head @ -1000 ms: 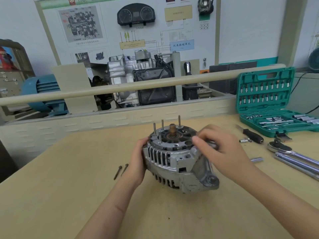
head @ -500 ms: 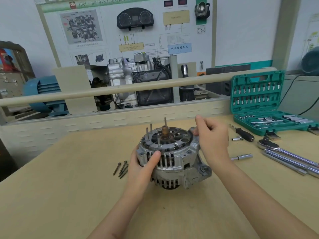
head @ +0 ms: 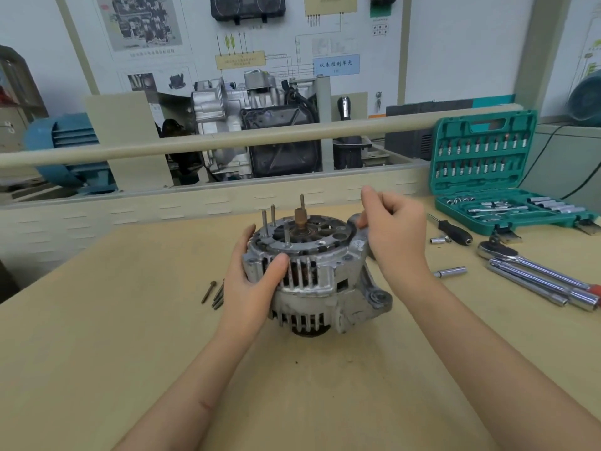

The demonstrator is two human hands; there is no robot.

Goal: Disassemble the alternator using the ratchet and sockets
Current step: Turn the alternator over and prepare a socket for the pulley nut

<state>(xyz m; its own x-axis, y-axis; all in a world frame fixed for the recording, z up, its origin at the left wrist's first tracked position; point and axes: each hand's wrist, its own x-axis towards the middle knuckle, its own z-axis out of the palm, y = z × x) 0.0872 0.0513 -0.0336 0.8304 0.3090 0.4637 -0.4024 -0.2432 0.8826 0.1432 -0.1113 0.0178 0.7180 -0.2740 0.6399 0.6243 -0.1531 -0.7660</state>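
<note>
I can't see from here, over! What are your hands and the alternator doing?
Left hand grips alternator housing. Right hand pinches its far-right lug. Ratchet idle on table; nothing blocking.

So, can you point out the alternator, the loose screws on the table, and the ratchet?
alternator (head: 312, 271): head view, on the ribbed side of the housing.
loose screws (head: 208, 291): head view, on the shank of the leftmost screw.
ratchet (head: 496, 250): head view, on its round head.
</note>
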